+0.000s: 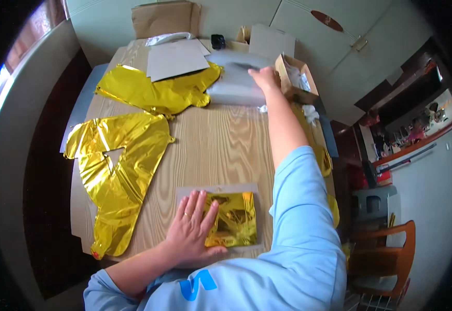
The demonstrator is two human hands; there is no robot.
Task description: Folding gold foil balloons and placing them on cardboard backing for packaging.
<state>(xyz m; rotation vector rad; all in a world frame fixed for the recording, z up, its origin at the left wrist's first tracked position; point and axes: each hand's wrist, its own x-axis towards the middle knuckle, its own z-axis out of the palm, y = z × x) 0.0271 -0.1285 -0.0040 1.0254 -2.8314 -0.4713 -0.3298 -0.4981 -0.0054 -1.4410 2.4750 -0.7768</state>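
Note:
My left hand (192,228) lies flat with its fingers spread. It presses on a folded gold foil balloon (239,220), which rests on a grey card (226,189) at the table's near edge. My right arm stretches to the far right, where my right hand (266,79) has its fingers closed at the upper edge of a clear plastic sheet (233,85). That sheet is smeared by motion, and some of the fingertips are hidden. Two unfolded gold foil balloons, one nearer (124,176) and one farther (158,93), lie flat on the left.
Grey cards (176,58) overlap the farther balloon. Beside my right hand stands an open cardboard box (301,83) with white contents. More gold foil (323,158) lies along the right edge of the wooden table (220,150). A brown chair (386,254) stands to the right.

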